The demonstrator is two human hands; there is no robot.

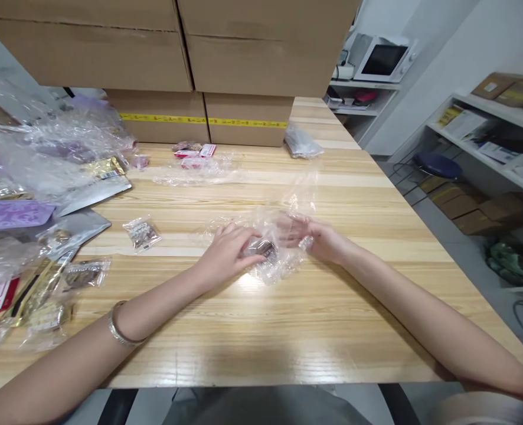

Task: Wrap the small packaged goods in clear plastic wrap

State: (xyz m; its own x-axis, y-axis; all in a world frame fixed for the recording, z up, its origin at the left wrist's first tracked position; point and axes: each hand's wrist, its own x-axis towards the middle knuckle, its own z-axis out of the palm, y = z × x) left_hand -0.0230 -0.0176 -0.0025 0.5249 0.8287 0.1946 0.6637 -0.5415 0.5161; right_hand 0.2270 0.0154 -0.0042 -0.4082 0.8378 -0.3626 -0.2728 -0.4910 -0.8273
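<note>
A clear plastic bag [273, 274] lies crumpled on the table between my hands. At its near side is a small dark packet [267, 248] with pale printing, in clear wrapping. My left hand [230, 254] reaches it from the left, thumb and forefinger pinched about the packet's edge. Clear film covers the fingers of my right hand [308, 233], which are stretched out flat toward the left. Whether they are inside the bag or behind it, I cannot tell. Further left lies a small clear sachet [141, 234] with pale and dark contents.
Tall cardboard boxes [244, 65] stand across the table's back. Plastic bags [35, 159] and small packets are heaped at left. Red-labelled packets [195, 150] lie before the boxes, with a stack of clear bags [301, 141] at back right. The table's right edge [421, 212] drops to the floor.
</note>
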